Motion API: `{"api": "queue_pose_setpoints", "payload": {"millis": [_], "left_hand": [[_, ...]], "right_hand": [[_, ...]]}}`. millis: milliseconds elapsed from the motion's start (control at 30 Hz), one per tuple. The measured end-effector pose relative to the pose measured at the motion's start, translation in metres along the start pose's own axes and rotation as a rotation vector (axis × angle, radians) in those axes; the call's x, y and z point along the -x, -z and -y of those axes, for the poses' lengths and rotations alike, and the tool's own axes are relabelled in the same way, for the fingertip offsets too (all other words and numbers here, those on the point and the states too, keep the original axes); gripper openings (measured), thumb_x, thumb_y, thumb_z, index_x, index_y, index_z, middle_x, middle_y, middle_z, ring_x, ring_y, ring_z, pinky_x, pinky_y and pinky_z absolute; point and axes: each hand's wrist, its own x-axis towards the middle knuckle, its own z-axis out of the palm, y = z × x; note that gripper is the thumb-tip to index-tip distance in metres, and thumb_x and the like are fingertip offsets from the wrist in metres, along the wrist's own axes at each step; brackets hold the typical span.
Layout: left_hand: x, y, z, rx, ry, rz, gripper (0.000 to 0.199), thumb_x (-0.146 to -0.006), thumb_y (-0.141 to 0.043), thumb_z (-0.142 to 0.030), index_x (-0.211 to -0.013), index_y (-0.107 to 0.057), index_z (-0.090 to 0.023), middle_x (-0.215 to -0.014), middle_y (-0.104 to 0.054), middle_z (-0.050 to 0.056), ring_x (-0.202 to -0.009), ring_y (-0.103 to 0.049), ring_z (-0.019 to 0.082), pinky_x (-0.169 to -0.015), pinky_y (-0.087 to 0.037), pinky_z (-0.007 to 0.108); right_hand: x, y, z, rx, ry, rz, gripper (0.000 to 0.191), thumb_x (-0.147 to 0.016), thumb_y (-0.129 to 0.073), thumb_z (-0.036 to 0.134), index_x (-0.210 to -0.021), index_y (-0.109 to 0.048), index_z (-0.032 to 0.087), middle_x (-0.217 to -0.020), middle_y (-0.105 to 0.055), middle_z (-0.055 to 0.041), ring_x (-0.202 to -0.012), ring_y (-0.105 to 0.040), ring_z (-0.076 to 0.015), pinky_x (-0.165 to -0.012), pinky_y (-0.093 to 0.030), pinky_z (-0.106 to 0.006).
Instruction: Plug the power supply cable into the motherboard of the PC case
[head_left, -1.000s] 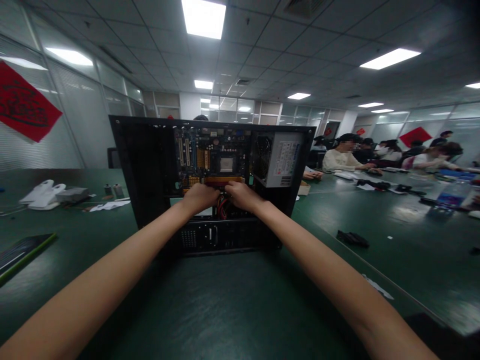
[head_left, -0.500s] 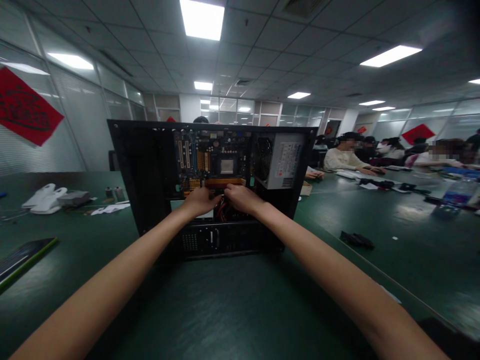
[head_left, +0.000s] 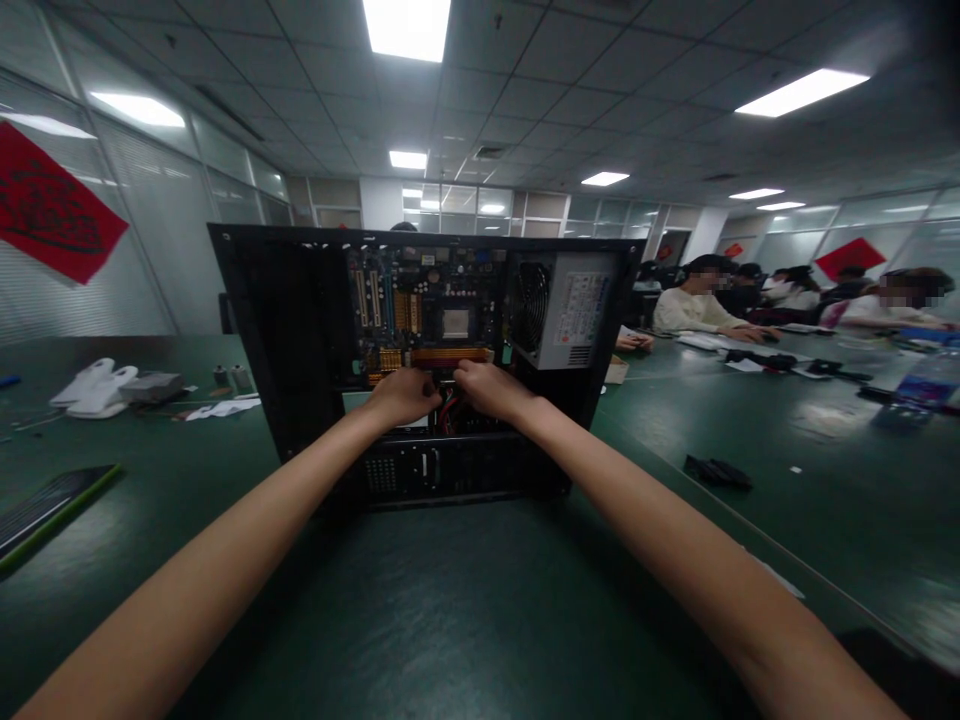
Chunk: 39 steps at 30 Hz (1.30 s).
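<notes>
An open black computer case (head_left: 255,330) stands in front of me with its inside facing me. The motherboard (head_left: 427,285) fills its middle, and a grey power supply (head_left: 581,310) sits at the upper right. My left hand (head_left: 405,397) is curled inside the case, just below the orange memory slots (head_left: 452,356). Beside it, my right hand (head_left: 487,387) has its fingers pinched together at the same height. Red and black cables (head_left: 448,412) run down between the two hands. What the fingertips hold is too small and dark to make out.
A green table (head_left: 420,600) carries the case. To the left lie a keyboard with a green edge (head_left: 60,510), a white plastic bag (head_left: 97,390) and a grey box (head_left: 152,388). A black pouch-like item (head_left: 718,471) and a water bottle (head_left: 924,382) are on the right, with people seated beyond.
The view has shifted slightly. My left fingers have curled in more and drawn a little away from the right hand, which stays pinched near the cables.
</notes>
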Motion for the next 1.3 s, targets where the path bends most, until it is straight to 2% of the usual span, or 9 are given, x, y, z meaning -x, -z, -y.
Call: {"api": "queue_pose_setpoints", "payload": {"millis": [233,833,933,1033,1167,1300], "left_hand": [[0.0018,0.0022,0.001,-0.016,0.023,0.005,0.03,-0.083,-0.052,-0.044,-0.089,-0.075,-0.025,-0.089,-0.075,0.006,-0.089,-0.07,0.025,-0.067,-0.049,0.028],[0.0012,-0.0012,0.0035,-0.002,-0.052,-0.02,0.031,-0.087,-0.049,-0.042,-0.092,-0.075,-0.024,-0.089,-0.075,0.006,-0.085,-0.07,0.022,-0.066,-0.047,0.026],[0.0018,-0.0007,0.0048,-0.014,-0.046,-0.05,0.034,-0.09,-0.046,-0.043,-0.096,-0.074,-0.023,-0.092,-0.075,0.007,-0.088,-0.069,0.024,-0.067,-0.048,0.028],[0.003,0.0006,0.0076,-0.032,-0.037,-0.111,0.03,-0.092,-0.046,-0.037,-0.108,-0.068,-0.025,-0.099,-0.074,0.007,-0.092,-0.069,0.025,-0.069,-0.049,0.03],[0.0021,0.0039,0.0073,-0.147,-0.107,-0.089,0.03,-0.089,-0.057,-0.039,-0.115,-0.063,-0.027,-0.106,-0.072,0.005,-0.096,-0.068,0.024,-0.074,-0.051,0.029],[-0.0033,0.0085,-0.0001,-0.329,-0.239,-0.094,0.026,-0.091,-0.056,-0.033,-0.11,-0.067,-0.019,-0.113,-0.069,0.014,-0.102,-0.067,0.031,-0.078,-0.053,0.036]], "right_hand": [[-0.003,0.0019,0.0041,-0.017,-0.003,-0.023,0.025,-0.093,-0.043,0.008,-0.11,-0.06,0.012,-0.114,-0.06,-0.0152,-0.1,-0.064,-0.0253,-0.082,-0.048,-0.032],[-0.0071,-0.0049,-0.0008,-0.02,-0.031,-0.014,0.025,-0.094,-0.042,0.006,-0.111,-0.06,0.011,-0.116,-0.06,-0.0168,-0.102,-0.064,-0.0253,-0.084,-0.047,-0.032],[-0.0074,-0.006,-0.0022,-0.025,-0.038,-0.018,0.024,-0.093,-0.043,0.007,-0.111,-0.059,0.012,-0.115,-0.06,-0.0158,-0.102,-0.063,-0.0254,-0.084,-0.047,-0.032],[-0.0076,-0.0063,-0.0025,-0.034,-0.038,-0.019,0.024,-0.094,-0.043,0.008,-0.111,-0.059,0.012,-0.115,-0.06,-0.0157,-0.102,-0.063,-0.0252,-0.084,-0.047,-0.033],[-0.0072,-0.0058,-0.0016,-0.059,-0.034,-0.031,0.023,-0.094,-0.044,0.009,-0.11,-0.06,0.012,-0.117,-0.06,-0.0156,-0.104,-0.062,-0.0239,-0.087,-0.046,-0.031],[-0.007,-0.0051,-0.0009,-0.068,-0.043,-0.038,0.022,-0.094,-0.044,0.008,-0.109,-0.06,0.012,-0.117,-0.06,-0.0147,-0.106,-0.062,-0.024,-0.087,-0.046,-0.03]]}}
